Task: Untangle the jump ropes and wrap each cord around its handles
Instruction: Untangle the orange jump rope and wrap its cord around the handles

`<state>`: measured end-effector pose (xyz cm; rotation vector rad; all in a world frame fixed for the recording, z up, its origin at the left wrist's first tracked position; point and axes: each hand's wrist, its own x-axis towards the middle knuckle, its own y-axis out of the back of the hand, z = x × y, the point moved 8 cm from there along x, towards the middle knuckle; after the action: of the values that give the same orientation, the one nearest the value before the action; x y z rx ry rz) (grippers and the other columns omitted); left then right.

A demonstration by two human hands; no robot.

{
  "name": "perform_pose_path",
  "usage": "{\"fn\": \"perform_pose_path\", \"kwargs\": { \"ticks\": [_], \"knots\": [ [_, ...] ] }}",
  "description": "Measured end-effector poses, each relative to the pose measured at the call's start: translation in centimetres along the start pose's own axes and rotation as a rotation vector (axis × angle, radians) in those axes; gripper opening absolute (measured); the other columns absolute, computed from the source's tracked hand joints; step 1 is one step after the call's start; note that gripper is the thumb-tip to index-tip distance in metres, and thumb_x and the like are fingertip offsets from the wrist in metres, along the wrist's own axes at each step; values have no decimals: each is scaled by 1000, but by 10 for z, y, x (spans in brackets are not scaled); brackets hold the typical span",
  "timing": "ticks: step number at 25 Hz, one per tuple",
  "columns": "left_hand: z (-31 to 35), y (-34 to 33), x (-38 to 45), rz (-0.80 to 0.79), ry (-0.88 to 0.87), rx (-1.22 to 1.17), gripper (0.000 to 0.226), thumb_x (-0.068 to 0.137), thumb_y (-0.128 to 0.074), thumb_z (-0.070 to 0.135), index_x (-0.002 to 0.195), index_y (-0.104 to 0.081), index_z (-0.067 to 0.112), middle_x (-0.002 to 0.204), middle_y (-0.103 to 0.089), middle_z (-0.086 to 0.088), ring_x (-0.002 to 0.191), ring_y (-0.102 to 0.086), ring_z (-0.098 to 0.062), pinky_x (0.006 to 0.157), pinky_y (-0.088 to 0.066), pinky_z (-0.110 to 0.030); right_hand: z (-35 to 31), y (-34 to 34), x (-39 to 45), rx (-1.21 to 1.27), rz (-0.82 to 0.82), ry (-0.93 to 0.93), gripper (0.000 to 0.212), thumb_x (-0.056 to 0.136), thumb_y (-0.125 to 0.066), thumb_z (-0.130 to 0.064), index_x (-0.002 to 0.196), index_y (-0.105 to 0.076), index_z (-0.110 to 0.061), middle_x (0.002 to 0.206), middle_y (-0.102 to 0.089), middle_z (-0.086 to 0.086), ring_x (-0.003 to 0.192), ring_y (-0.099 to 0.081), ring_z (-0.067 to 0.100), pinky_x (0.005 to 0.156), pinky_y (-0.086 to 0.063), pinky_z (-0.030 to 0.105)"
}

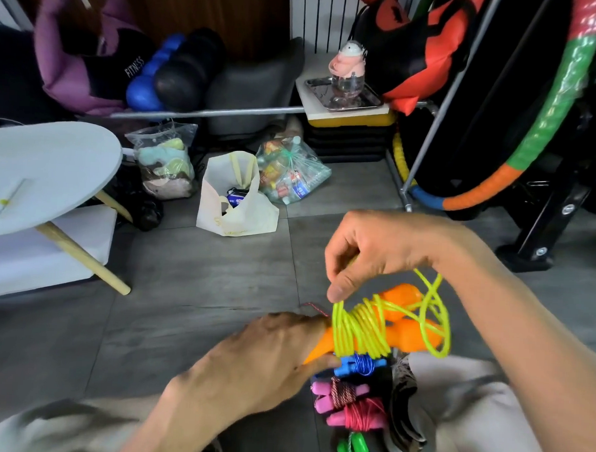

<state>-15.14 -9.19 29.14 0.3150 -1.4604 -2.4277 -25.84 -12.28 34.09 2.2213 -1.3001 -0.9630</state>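
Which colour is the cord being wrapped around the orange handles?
Neon yellow-green plastic cord, seen in the head view.

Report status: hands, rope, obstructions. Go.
Left hand grips orange handles. Right hand pinches yellow-green cord, partly wrapped, loose loops at far end. Wrapped ropes lie below on floor. Nothing blocking.

Neon-yellow cord (pixel 360 327) on orange handles (pixel 411 333); blue rope (pixel 360 364); grey floor (pixel 201 307).
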Motion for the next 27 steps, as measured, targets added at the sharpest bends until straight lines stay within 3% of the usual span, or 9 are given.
{"fn": "perform_pose_path", "kwargs": {
  "ticks": [5,7,9,10,13,16,19,24,27],
  "knots": [
    [14,40,-6,142,-187,-544,22,95,-57,35,76,-48,28,67,-48,17,58,-44,3,54,-35,-11,60,-2,13,458,-7,57,10,83,-69,-5,93,-70,-7,83,-73,3,69,-65,6,63,-51,24],
    [13,46,-9,160,-185,-655,27,93,-58,35,75,-54,15,64,-46,10,57,-41,2,54,-33,-9,208,-4,35,731,270,-182,37,84,-77,-22,117,-65,-11,121,-67,14,102,-69,25,85,-57,45],
    [20,41,-12,116,-199,-727,39,91,-58,43,83,-58,6,67,-52,0,60,-46,-6,56,-38,-14,240,-6,29,528,387,-227,32,88,-71,-28,118,-64,-19,121,-67,7,119,-59,39,90,-54,52],
    [20,40,-14,113,-197,-804,40,90,-59,47,86,-61,7,69,-55,0,62,-49,-5,57,-40,-14,199,-15,24,466,331,-154,13,93,-65,-18,105,-69,-19,105,-72,1,112,-64,31,86,-57,41],
    [-15,51,-16,282,-5,-1065,48,78,-66,62,82,-67,14,64,-54,3,56,-46,-7,53,-38,-20,51,-21,27,607,212,10,33,92,-62,-8,65,-75,-25,51,-57,-12,49,-49,0,50,-39,13],
    [-52,71,-23,555,214,-731,53,82,-64,57,70,-52,6,57,-40,3,52,-34,-11,50,-28,-28,-2,-15,23,548,341,188,14,97,-57,-9,98,-71,-8,59,-55,-13,54,-44,-2,55,-36,15],
    [-56,71,-19,577,334,-416,42,92,-63,27,60,-38,17,50,-36,10,47,-29,-10,44,-24,-20,4,-26,24,318,369,58,27,100,-53,-17,74,-63,-17,64,-53,-9,63,-45,7,64,-36,29],
    [-52,68,-14,510,378,-288,41,90,-63,29,61,-34,25,47,-38,7,45,-33,-16,42,-24,-21,23,-27,13,523,504,-124,30,95,-60,-22,71,-64,-4,54,-50,-9,44,-37,1,49,-26,17],
    [-41,67,-13,544,385,90,37,82,-74,23,71,-40,19,51,-45,6,41,-44,-21,43,-22,-25,22,-29,12,518,531,-195,21,88,-62,-14,68,-63,-9,52,-51,-5,42,-36,3,46,-25,19]
  ]
}}
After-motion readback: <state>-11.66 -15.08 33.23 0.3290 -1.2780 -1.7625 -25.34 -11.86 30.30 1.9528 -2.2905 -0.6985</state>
